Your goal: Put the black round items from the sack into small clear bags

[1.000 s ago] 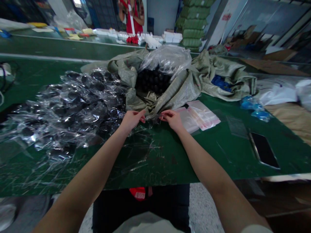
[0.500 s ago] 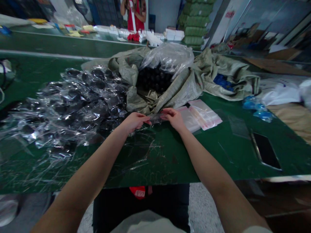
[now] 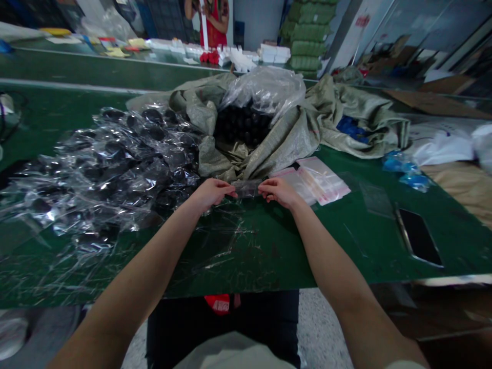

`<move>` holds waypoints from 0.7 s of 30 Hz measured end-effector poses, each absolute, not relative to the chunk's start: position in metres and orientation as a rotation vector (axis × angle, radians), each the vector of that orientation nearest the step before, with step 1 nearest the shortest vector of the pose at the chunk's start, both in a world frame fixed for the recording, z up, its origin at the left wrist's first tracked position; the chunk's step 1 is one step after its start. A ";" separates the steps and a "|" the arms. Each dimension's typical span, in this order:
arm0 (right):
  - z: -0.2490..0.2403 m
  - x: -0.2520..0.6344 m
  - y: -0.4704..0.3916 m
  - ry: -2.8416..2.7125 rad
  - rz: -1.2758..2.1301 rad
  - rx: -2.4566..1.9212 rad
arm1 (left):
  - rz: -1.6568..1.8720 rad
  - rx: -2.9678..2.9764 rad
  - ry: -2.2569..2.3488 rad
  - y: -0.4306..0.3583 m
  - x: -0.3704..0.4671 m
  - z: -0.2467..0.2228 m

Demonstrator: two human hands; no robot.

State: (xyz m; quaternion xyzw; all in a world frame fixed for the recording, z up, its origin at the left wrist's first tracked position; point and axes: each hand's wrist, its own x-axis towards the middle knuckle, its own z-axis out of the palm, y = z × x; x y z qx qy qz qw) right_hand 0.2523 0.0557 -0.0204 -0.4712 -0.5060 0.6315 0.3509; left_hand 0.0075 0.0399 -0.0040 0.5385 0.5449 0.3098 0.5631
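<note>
A small clear plastic bag [image 3: 247,188] is stretched between my two hands, low over the green table. My left hand [image 3: 215,193] pinches its left end, and my right hand [image 3: 277,190] pinches the right end. Whether anything lies inside the bag is too faint to tell. Just beyond, an open woven sack [image 3: 284,138] holds many round black pieces [image 3: 244,123] under a sheet of clear plastic. Left of my hands spreads a heap of black pieces in clear bags [image 3: 126,159]. A stack of flat clear bags [image 3: 321,179] lies right behind my right hand.
A phone [image 3: 418,236] lies at the right of the green table [image 3: 269,256]. Blue plastic wrap [image 3: 407,169] and another woven sack [image 3: 384,118] are farther back. Across a second table strewn with white boxes [image 3: 274,53] stands a person in red [image 3: 215,28].
My right hand has moved slightly right and down, away from my left hand. More of the clear bag shows between them. My left hand has barely moved.
</note>
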 end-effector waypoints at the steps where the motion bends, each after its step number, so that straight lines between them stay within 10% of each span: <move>1: -0.021 0.252 0.056 -1.307 1.636 -1.215 | 0.732 1.265 1.281 0.040 0.007 -0.004; 21: -0.025 0.253 0.057 -1.343 1.685 -1.242 | 0.738 1.216 1.297 0.038 0.011 -0.003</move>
